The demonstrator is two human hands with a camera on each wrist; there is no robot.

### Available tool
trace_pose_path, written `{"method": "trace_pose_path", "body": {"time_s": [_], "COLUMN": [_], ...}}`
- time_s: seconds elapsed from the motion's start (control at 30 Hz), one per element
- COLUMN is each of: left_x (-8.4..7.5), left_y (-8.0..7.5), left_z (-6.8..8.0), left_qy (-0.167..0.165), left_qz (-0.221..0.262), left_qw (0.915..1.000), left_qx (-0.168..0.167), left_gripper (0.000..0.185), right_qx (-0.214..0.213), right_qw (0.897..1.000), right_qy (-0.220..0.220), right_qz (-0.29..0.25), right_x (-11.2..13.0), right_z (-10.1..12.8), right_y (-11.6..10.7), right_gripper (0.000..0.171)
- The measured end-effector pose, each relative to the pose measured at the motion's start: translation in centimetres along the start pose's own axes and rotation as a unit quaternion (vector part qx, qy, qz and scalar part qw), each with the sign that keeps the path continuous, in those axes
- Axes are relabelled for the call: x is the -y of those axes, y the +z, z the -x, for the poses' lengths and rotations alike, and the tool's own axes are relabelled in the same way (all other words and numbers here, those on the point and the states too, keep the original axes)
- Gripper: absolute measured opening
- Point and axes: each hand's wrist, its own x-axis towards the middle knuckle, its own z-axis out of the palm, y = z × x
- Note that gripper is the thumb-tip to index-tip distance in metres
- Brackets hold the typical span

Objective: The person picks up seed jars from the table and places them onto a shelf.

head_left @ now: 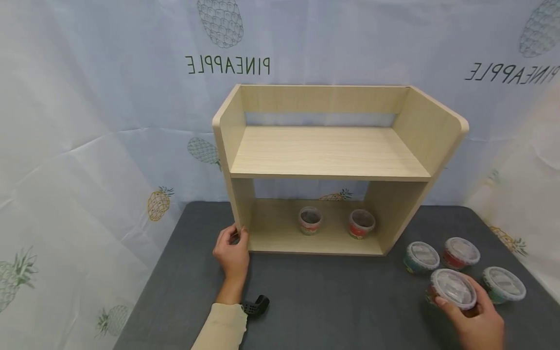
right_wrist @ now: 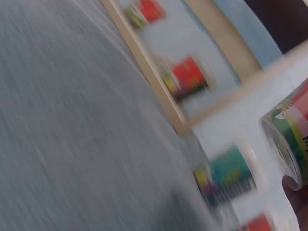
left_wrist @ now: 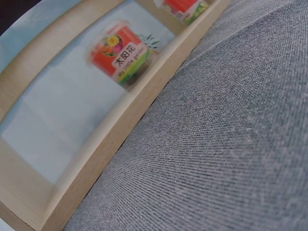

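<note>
My right hand (head_left: 481, 316) grips a lidded plastic cup (head_left: 453, 288) by its side, at the right of the dark table. In the right wrist view this held cup (right_wrist: 293, 130) shows a red and green label. With thumb and fingers, my left hand (head_left: 234, 253) holds the lower front corner of the wooden shelf's (head_left: 328, 150) left side panel. On the shelf's bottom board stand two red-labelled cups, a left one (head_left: 310, 221) and a right one (head_left: 361, 224). The left wrist view shows one such cup (left_wrist: 120, 53) reading "My little garden".
Around the held cup stand a green-labelled cup (head_left: 421, 257), a red-labelled cup (head_left: 460, 253) and another green-labelled cup (head_left: 503, 285). A pineapple-print cloth (head_left: 131, 97) hangs behind the table (head_left: 328, 301). The shelf's upper board (head_left: 323, 148) overhangs the two shelved cups.
</note>
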Motion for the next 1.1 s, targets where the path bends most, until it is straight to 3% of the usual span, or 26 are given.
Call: {"method": "trace_pose_path", "body": {"time_s": [0.1,0.2,0.37,0.53,0.73,0.87,1.1], "left_x": [0.0,-0.1,-0.1,-0.1,0.0,-0.1,-0.2], "left_y": [0.0,0.0,-0.1,0.0,0.0,-0.1,-0.1], "left_z": [0.0,-0.1,-0.1,0.0,0.2,0.2,0.2], "left_qy": [0.001,0.002,-0.003,-0.001,0.007,0.003,0.003], "left_qz": [0.002,0.001,0.002,0.0,-0.001,0.005,0.002], "left_qw": [1.0,1.0,1.0,1.0,1.0,1.0,1.0], "left_qx": [0.001,-0.002,0.001,0.002,-0.002,-0.002,-0.003], "left_gripper": [0.012,0.012,0.011,0.011,0.011,0.012,0.011], "right_qx": [0.04,0.082,0.173,0.255,0.34,0.363,0.375], "right_qw": [0.995,0.982,0.952,0.931,0.913,0.906,0.897], "right_qy": [-0.087,-0.168,-0.228,-0.223,-0.167,-0.152,-0.176], "right_qz": [-0.009,-0.037,-0.111,-0.138,-0.15,-0.156,-0.156], "right_x": [0.8,2.0,4.8,7.3,9.4,10.6,11.9], "right_z": [1.0,1.6,2.5,3.4,4.4,4.7,4.6], "right_y": [1.6,3.7,8.2,13.3,19.3,22.9,27.8], "right_gripper": [0.071,0.073,0.074,0.073,0.074,0.072,0.064]}}
